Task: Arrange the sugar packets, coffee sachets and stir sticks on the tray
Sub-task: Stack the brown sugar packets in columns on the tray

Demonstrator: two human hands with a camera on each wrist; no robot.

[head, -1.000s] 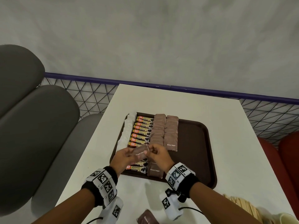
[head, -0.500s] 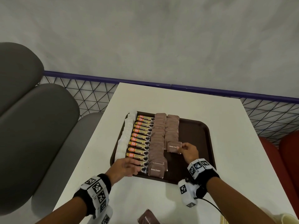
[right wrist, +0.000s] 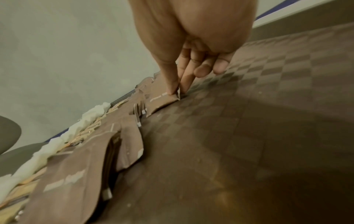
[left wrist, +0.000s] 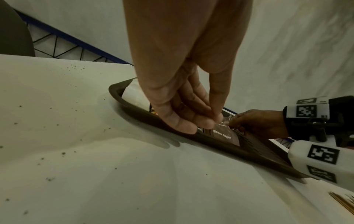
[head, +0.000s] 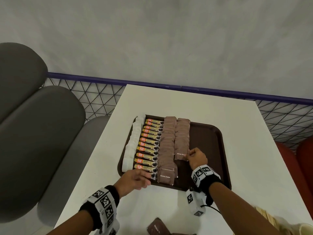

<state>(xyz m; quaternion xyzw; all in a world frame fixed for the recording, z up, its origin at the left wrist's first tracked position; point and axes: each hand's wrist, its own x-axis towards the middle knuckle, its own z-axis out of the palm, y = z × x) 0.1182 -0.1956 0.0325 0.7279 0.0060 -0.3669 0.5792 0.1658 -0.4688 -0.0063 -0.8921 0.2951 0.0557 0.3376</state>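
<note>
Pinching one brown sugar packet (head: pixel 181 154): right hand (head: pixel 197 158); two brown columns.

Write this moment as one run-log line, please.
right hand: pinches brown sugar packet at second row's near end | left hand: touches nearest coffee sachet | tray: right part bare

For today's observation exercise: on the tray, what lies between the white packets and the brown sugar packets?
A column of coffee sachets separates the white packets from the brown sugar packets; the head view shows it.

One tray (head: pixel 210 138); twelve coffee sachets (head: pixel 149 145); two brown sugar rows (head: pixel 174 141).
</note>
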